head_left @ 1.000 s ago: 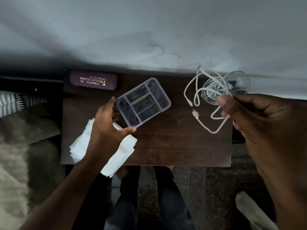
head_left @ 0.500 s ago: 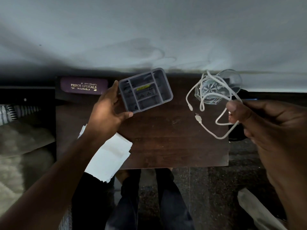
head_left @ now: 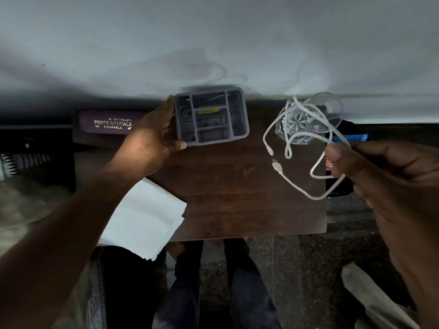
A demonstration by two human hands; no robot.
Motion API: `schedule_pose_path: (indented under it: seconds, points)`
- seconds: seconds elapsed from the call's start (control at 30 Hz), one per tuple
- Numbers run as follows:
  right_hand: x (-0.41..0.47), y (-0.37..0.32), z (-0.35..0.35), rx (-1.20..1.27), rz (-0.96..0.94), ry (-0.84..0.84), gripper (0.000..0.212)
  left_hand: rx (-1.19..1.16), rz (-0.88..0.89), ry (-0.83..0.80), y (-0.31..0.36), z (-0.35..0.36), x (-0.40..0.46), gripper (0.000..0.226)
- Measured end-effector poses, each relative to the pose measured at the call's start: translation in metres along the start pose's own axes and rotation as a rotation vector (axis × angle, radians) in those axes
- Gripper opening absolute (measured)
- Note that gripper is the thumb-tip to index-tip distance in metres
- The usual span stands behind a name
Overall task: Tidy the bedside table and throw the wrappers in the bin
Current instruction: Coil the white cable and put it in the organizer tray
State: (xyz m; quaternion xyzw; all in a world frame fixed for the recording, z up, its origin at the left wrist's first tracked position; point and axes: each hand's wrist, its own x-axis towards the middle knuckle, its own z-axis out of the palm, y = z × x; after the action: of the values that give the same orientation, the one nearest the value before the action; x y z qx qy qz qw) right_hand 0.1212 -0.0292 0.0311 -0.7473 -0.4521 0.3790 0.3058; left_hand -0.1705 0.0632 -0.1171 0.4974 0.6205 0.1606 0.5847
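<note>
Standing against pale wall (head_left: 213, 39), dark wooden table (head_left: 237, 198)

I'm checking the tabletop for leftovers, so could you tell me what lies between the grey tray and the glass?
In the head view, nothing: only bare table separates the grey tray from the glass.

Left hand (head_left: 152, 143) grips grey tray (head_left: 211, 117); right hand (head_left: 384, 184) pinches cable (head_left: 306, 148)
</note>
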Motion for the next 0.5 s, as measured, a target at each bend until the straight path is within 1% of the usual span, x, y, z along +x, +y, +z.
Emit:
schedule_pose_path:
  seconds: [0.13,0.33,0.5]
  points:
    - [-0.0008,-0.0017,0.0,-0.004,-0.003,-0.001,0.036,-0.016,0.012,-0.028,0.0012,0.0001,-0.0014,0.096]
    - [0.0001,-0.0011,0.0025,-0.029,-0.031,-0.01,0.032,0.015,0.008,-0.027,0.0073,0.0008,-0.0022,0.096]
    - [-0.0003,0.0,0.006,-0.008,-0.043,-0.008,0.03,0.009,-0.004,0.008,0.0057,0.0008,-0.0042,0.094]
